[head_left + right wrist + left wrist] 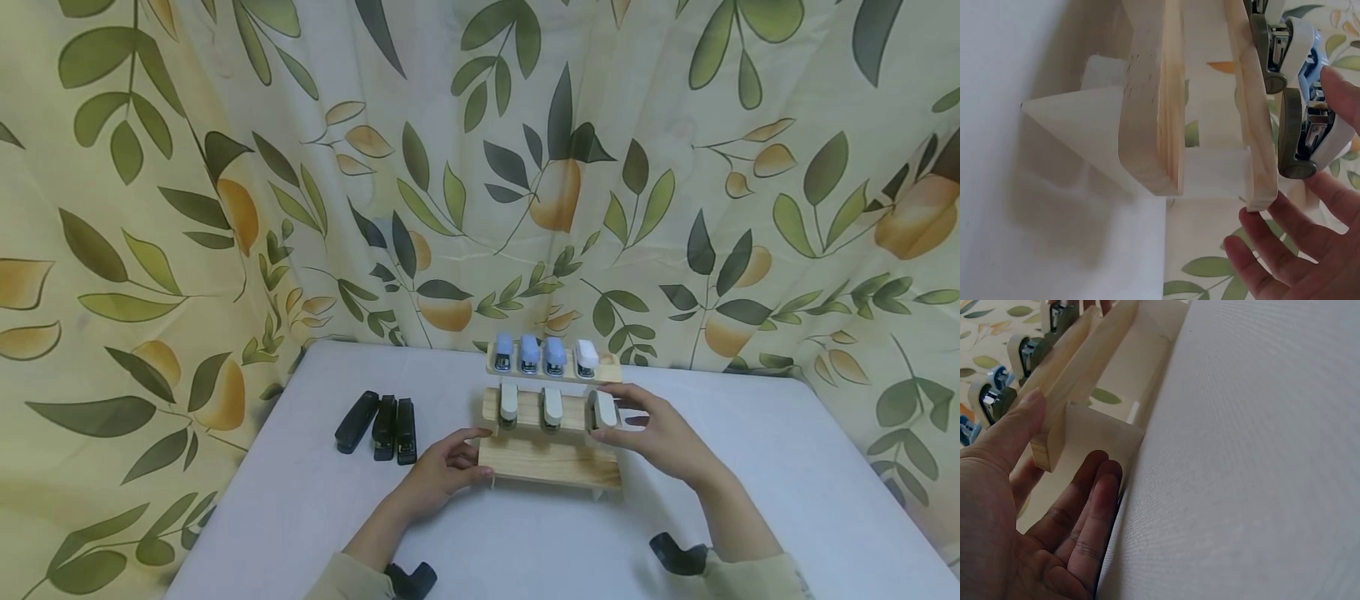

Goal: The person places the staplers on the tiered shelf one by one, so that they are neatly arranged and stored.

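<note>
A tiered wooden rack (pixel 551 463) stands on the white table, its bottom tier bare. On the middle tier are three pale green-grey staplers; my right hand (pixel 663 433) pinches the rightmost stapler (pixel 602 411) between thumb and fingers. In the right wrist view that stapler (pixel 1297 134) rests at the end of the tier. My left hand (pixel 444 475) touches the rack's left end; the left wrist view shows its thumb against the wooden edge (pixel 1050 447) and its other fingers bent loosely below. On the top tier sit three blue staplers (pixel 528 353) and a white one (pixel 587 357).
Three black staplers (pixel 385 427) lie side by side on the table (pixel 322 533), left of the rack. A curtain with a leaf and fruit print (pixel 480 167) hangs behind the table. Black wrist-worn devices (pixel 678 554) are near both sleeves.
</note>
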Demonstrator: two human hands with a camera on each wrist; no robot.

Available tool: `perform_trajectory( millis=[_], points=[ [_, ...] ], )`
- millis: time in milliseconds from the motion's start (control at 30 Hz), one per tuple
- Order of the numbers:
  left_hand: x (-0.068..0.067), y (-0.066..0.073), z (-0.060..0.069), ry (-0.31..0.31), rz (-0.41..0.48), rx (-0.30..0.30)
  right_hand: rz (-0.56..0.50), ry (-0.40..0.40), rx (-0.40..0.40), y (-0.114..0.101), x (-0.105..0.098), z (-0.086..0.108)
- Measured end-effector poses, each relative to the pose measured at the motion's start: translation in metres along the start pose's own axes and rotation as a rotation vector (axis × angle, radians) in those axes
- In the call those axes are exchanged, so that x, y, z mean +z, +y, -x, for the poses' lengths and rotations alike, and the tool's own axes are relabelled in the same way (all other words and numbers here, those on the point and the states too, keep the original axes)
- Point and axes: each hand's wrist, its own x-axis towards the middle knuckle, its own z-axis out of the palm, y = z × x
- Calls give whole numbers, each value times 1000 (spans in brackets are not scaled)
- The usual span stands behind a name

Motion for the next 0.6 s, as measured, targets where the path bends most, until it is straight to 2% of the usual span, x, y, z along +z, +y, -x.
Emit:
perform_trajectory(
  millis=[600],
  points=[
    [0,2,1,8,3,-19,-22,28,8,0,12,-4]
  ],
)
